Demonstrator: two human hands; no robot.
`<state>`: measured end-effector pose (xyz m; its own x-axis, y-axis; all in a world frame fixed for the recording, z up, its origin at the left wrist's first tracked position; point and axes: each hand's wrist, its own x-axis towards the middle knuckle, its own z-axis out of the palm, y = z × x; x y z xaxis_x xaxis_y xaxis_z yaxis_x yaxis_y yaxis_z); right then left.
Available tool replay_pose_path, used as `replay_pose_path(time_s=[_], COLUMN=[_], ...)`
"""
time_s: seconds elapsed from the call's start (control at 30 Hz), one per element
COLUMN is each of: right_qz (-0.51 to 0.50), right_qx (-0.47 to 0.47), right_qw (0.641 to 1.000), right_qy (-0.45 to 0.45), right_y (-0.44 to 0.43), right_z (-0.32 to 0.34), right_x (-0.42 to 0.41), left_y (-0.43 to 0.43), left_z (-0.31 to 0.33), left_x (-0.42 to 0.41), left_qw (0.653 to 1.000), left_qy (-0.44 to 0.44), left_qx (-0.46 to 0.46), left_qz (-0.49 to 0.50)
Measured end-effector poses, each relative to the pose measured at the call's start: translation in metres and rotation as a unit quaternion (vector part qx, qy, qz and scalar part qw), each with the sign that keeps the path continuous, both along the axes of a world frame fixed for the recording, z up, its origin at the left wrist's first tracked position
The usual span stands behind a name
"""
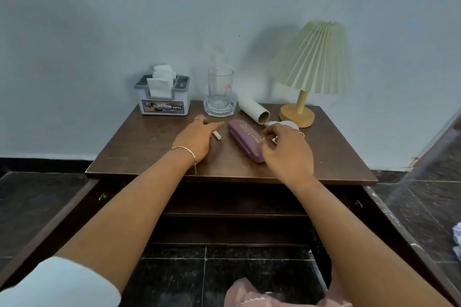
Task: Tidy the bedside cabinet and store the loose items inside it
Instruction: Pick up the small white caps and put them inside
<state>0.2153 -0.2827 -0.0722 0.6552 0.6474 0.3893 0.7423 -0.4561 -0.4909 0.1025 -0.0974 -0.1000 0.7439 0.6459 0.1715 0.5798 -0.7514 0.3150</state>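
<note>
At collection stage, the white stick (216,135) left of the purple case (245,138) is to be pinched by the straight-fingered left hand (197,138); the right hand (287,149) grip cannot be told.

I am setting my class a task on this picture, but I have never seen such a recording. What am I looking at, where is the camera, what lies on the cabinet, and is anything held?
There is no machine here: a person works with two bare hands. The one picture comes from a wide-angle camera worn on the head, looking forward and down, so both arms reach in from below. The left hand is open, fingers straight, by a small white stick. The right hand, fingers curled, is over one end of a purple case; whether it has a grip on anything is unclear. On the brown cabinet top also sit a tissue box, a glass on a clear dish, a white roll and a lamp.
</note>
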Motion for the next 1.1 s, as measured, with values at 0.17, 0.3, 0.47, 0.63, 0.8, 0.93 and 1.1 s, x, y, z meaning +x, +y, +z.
replay_pose_path(time_s=[0.17, 0.3, 0.47, 0.63, 0.8, 0.93, 1.1], right_qz=[0.022, 0.041, 0.141, 0.181, 0.127, 0.126, 0.155], right_qx=[-0.044, -0.063, -0.038, -0.142, -0.194, -0.221, -0.197], right_qw=[0.994, 0.989, 0.984, 0.969, 0.969, 0.961, 0.945], right_qy=[-0.094, -0.131, -0.104, -0.093, -0.08, -0.107, -0.208], right_y=[0.017, 0.027, 0.053, 0.102, 0.138, 0.145, 0.137], right_z=[-0.009, -0.015, -0.017, -0.029, -0.037, -0.035, -0.022], right_x=[-0.007, -0.014, -0.026, -0.041, -0.043, -0.039, -0.048], left_y=[0.012, 0.018, 0.024, 0.022, 0.019, 0.02, 0.02], left_z=[0.001, -0.004, -0.012, -0.014, -0.022, -0.024, -0.025], left_x=[0.006, -0.008, -0.037, -0.056, -0.059, -0.058, -0.058], left_qw=[0.997, 0.998, 0.968, 0.941, 0.92, 0.914, 0.91], left_qy=[0.054, -0.019, -0.177, -0.242, -0.307, -0.322, -0.327], left_qx=[0.047, 0.051, -0.088, -0.146, -0.122, -0.118, -0.124], left_qz=[0.02, 0.029, 0.153, 0.188, 0.21, 0.216, 0.222])
